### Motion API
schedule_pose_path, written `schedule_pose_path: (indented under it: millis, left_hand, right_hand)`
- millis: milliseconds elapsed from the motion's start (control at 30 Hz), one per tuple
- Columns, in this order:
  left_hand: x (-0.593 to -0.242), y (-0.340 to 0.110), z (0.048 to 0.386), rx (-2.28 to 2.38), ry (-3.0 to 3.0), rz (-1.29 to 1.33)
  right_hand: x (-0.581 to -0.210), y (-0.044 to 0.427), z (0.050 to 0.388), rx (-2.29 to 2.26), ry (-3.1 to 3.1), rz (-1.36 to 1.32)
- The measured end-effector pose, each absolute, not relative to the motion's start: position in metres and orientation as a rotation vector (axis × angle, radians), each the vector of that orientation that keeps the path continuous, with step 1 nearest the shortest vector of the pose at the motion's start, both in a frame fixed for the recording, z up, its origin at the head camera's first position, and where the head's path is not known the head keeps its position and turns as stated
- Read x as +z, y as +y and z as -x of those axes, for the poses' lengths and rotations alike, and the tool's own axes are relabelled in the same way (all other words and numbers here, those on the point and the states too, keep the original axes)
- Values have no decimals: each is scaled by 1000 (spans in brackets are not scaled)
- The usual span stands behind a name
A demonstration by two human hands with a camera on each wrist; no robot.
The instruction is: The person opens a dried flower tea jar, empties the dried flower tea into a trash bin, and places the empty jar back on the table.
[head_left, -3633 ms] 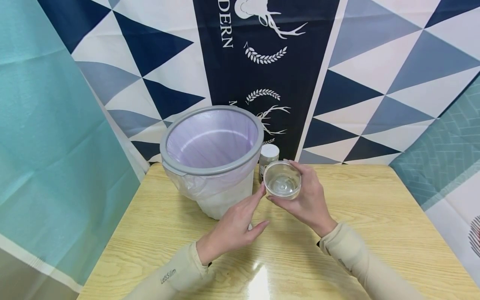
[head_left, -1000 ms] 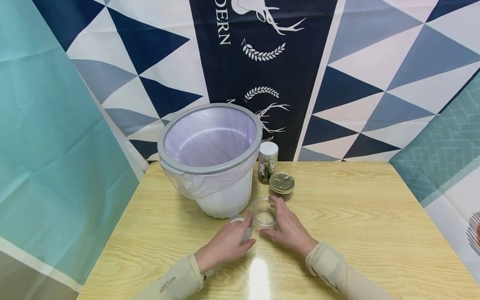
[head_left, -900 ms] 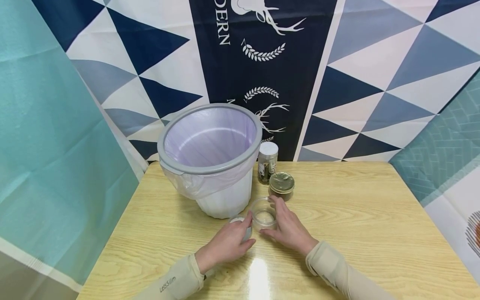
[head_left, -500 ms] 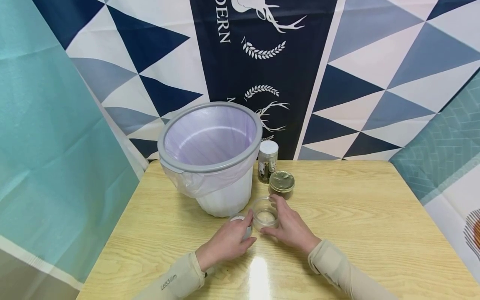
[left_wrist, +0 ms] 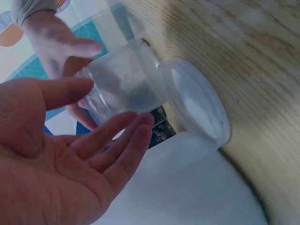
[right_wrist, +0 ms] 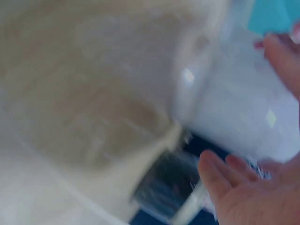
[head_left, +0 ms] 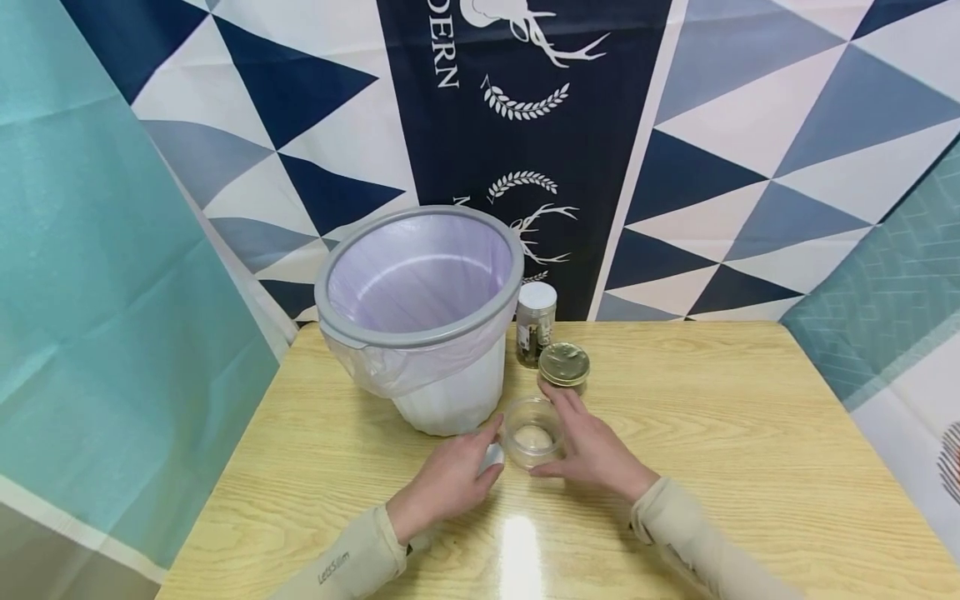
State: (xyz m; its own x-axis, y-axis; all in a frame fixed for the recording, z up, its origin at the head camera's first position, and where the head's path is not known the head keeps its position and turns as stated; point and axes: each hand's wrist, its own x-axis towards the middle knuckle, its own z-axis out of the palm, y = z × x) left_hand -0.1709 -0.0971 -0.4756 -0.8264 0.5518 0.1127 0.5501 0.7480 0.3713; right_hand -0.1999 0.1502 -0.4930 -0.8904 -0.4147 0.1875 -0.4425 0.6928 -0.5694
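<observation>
Hands flank the work in the head view: the left hand [head_left: 448, 477] on one side, the right hand [head_left: 596, 454] on the other, and between them an uncapped clear jar [head_left: 532, 437] standing upright on the wooden desk [head_left: 720, 417]. The right fingers and thumb are spread about the jar with no visible pinch; whether they touch its wall I cannot tell. The left hand, fingers likewise loose, reaches over a white disc [head_left: 492, 457], perhaps a lid, just beside the jar. The step looks like setting down or steadying the jar, so part the fingers evenly outward and let the rim stay level. Watch the far side, where a gold-topped jar [head_left: 564, 364] sits close to the right fingertips; a tall white-capped jar [head_left: 535, 325] and a lined bin [head_left: 420, 339] also crowd the space.

From the left wrist, the left palm shows, its fingers relaxed and holding nothing. The disc is by the jar's base; lifting it by its edge, rather than pushing, should keep it from knocking the jar.

From the right wrist, blur hides much, but the right fingers extend loosely and grip nothing visible. Thin plastic, as the clear jar appears to be, would favour a light touch low on the wall.
</observation>
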Motion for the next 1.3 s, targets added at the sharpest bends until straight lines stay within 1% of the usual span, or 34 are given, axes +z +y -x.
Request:
schedule_pose_path:
  millis: [167,333,633,867,1033,1300]
  left_hand:
    - [-465,-99,172,684,3090,-1024]
    - [-451,-91,180,691,3125,-1068]
    - [-430,-56,210,672,2932,-1116]
    - [-428,-33,231,506,2878,-1065]
    - [-427,-20,241,409,2825,-1022]
    - [-427,-8,255,283,2826,-987]
  right_hand:
    - [-466,172,214,1021,-2812,-710]
    - [-457,187,234,1070,-2762,-621]
    - [-464,204,267,1151,-2800,-498]
    - [-478,211,283,1285,-2842,-532]
    - [-489,212,291,1296,-2852,-566]
    - [-505,208,304,1322,-2966,-492]
